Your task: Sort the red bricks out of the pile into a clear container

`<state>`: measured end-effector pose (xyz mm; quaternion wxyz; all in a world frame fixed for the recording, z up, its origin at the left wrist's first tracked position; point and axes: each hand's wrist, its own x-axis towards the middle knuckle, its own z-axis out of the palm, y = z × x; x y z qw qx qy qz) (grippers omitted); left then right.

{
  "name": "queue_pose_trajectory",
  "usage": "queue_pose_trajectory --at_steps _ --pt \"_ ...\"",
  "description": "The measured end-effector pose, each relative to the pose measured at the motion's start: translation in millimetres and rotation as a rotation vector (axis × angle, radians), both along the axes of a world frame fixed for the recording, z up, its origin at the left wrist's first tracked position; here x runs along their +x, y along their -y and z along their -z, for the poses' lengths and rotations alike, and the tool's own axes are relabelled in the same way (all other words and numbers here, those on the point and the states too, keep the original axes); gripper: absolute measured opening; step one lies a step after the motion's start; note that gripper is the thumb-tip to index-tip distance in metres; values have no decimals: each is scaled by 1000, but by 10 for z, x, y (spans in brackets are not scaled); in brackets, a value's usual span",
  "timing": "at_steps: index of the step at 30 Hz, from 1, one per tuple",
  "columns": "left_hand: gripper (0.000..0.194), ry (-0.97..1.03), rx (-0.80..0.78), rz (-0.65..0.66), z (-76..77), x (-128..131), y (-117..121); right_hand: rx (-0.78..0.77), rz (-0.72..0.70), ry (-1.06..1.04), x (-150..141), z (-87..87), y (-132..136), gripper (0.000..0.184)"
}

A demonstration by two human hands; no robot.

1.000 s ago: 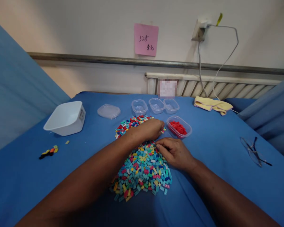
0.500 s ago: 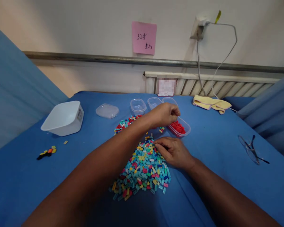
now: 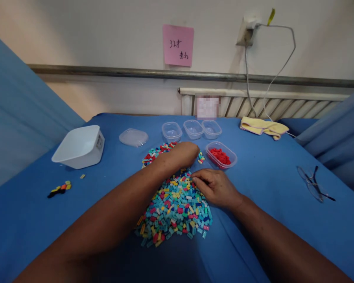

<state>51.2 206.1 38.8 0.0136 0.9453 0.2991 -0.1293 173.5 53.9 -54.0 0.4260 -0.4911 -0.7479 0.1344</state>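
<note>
A large heap of small mixed-colour toy building bricks (image 3: 177, 208) is spread on the blue cloth, with a smaller patch of bricks (image 3: 153, 154) behind it. My left hand (image 3: 187, 154) is over the far part of the heap, back of the hand upward, its fingers hidden beneath it. My right hand (image 3: 216, 186) rests at the heap's right edge with thumb and fingertips pinched together; whatever is between them is too small to make out. Just beyond it sits a clear plastic box (image 3: 233, 159) holding red bricks (image 3: 220, 156).
Three clear boxes, a left one (image 3: 171, 137), a middle one (image 3: 194, 134) and a right one (image 3: 212, 135), line the back. Leftward are a clear lid (image 3: 133, 137), a white bin (image 3: 76, 151) and a few joined bricks (image 3: 59, 190). A yellow cloth (image 3: 264, 127) and glasses (image 3: 314, 184) lie right.
My left hand has moved left and toward me, from above the box of red bricks to the far part of the heap. My right hand has stayed almost still.
</note>
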Motion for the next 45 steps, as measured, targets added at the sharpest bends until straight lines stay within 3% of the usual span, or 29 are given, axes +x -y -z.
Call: queue_pose_trajectory --at_steps 4,8,12,14,17,20,24,29,32,36,39,41,45 --pt "22 81 -58 0 55 -46 -48 7 -4 -3 0 2 1 15" --pt "17 475 -294 -30 -58 76 -151 0 -13 -4 -4 -24 7 15" --pt "10 732 -408 76 -144 262 -198 -21 -14 -23 -1 -30 10 15" --pt "14 693 -299 32 -119 268 -224 -26 -16 -28 0 -22 9 15" --pt "31 415 -84 -33 16 185 -260 -23 -17 -20 -2 -14 7 15" --pt "43 243 -47 109 194 131 -246 -23 -13 -8 -2 -23 12 15" --pt "43 242 -56 185 313 141 -167 -4 -13 8 -1 -35 24 15" --pt "14 258 -95 327 290 -60 -95 13 -10 23 -5 -20 47 16" --pt "12 273 -116 484 243 -369 -4 60 18 21 11 -9 63 17" --pt "15 392 -237 536 102 -916 160 134 130 2 58 30 26 21" --pt "19 503 -277 425 -10 -1299 206 135 175 15 54 100 -55 29" --pt "20 550 -219 291 -43 -1472 183 96 201 65 25 149 -101 40" --pt "24 494 -42 6 21 -1569 88 -8 177 154 -20 154 -76 51"
